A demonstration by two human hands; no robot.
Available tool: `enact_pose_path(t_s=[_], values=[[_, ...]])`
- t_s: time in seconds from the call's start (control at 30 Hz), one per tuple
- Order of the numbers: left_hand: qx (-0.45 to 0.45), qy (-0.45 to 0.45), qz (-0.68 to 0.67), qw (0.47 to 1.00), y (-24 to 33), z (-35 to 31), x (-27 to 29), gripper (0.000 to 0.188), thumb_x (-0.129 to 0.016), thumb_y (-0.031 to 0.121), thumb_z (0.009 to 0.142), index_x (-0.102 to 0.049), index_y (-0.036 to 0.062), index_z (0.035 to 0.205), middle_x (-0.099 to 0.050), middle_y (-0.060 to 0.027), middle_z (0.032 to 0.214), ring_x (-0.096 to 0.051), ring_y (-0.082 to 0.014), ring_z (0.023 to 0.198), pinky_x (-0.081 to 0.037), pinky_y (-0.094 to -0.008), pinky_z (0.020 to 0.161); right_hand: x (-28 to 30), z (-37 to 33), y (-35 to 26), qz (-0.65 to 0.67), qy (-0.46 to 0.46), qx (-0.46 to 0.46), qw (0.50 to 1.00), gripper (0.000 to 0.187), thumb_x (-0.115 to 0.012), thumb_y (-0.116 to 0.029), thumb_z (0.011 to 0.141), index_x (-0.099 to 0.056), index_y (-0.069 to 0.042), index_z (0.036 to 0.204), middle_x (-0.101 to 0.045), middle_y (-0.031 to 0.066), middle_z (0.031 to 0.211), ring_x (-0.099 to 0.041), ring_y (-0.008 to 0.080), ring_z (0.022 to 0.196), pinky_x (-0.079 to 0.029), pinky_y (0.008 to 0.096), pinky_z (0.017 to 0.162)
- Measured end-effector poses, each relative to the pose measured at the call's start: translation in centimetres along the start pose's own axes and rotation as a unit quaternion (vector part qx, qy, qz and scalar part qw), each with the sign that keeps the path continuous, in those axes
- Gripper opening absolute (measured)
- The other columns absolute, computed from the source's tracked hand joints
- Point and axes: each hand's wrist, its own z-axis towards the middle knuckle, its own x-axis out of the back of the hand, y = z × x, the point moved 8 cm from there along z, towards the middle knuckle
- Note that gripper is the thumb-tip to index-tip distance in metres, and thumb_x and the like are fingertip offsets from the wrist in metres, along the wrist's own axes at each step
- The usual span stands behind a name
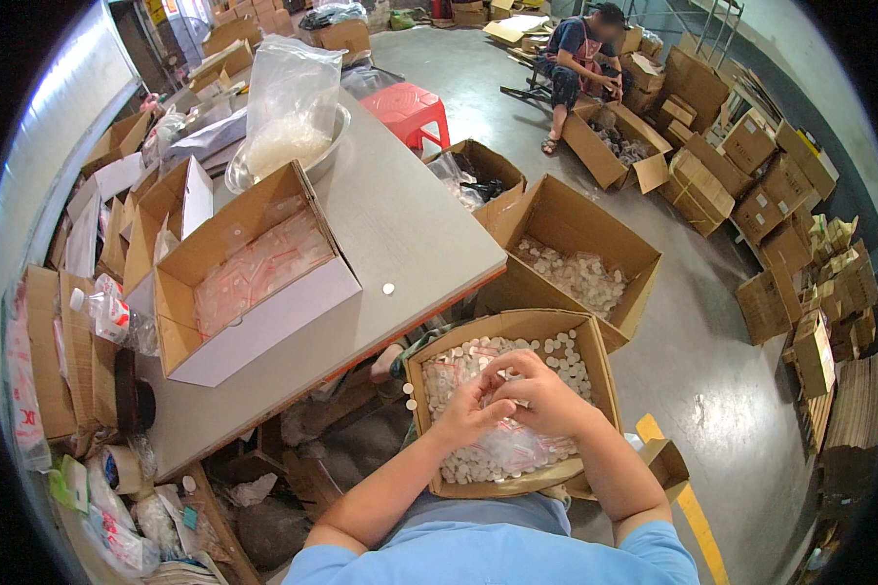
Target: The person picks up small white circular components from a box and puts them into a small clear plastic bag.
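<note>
In front of my body rests an open cardboard box (603,366), full of small white round discs (473,466). Above its middle my left hand (470,411) and my right hand (546,392) come together, fingers bent and closed. Whatever sits between the fingertips is hidden by the hands. Just below them, on top of the discs, lie clear plastic bags (519,450) with red lines. More small bags with red lines fill a larger box (288,336) on the table to the left.
A single white disc (388,289) lies on the grey table (400,210). Behind it stand a bowl (337,132) with a big clear bag and a red stool (405,105). Another box of discs (644,278) adjoins mine. A co-worker (585,58) sits far back beside stacked cartons (761,210).
</note>
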Motion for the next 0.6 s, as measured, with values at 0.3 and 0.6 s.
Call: enact_pose_path(t_s=[0.3,0.6], values=[[-0.162,0.106,0.281,0.940,3.6,-0.3,1.3,0.015,-0.061,0.016,0.087,-0.060,0.0013,0.092,-0.063,-0.0130,0.090,-0.060,-0.0256,0.086,-0.046,-0.0329,0.077,1.2,-0.5,2.9,0.062,0.045,-0.173,0.982,0.017,-0.075,-0.004,0.071,-0.063,-0.003,0.083,-0.062,0.0076,0.074,-0.060,0.0217,0.065,-0.049,0.0298,0.059],[-0.173,0.109,0.306,0.930,3.6,-0.3,0.8,0.009,-0.053,0.009,0.091,-0.052,0.0007,0.087,-0.054,-0.0087,0.081,-0.051,-0.0187,0.073,-0.042,-0.0298,0.069,1.1,-0.4,2.8,0.048,0.021,-0.126,0.991,0.009,-0.067,-0.003,0.078,-0.059,-0.002,0.082,-0.057,0.0108,0.076,-0.056,0.0234,0.068,-0.046,0.0333,0.059]])
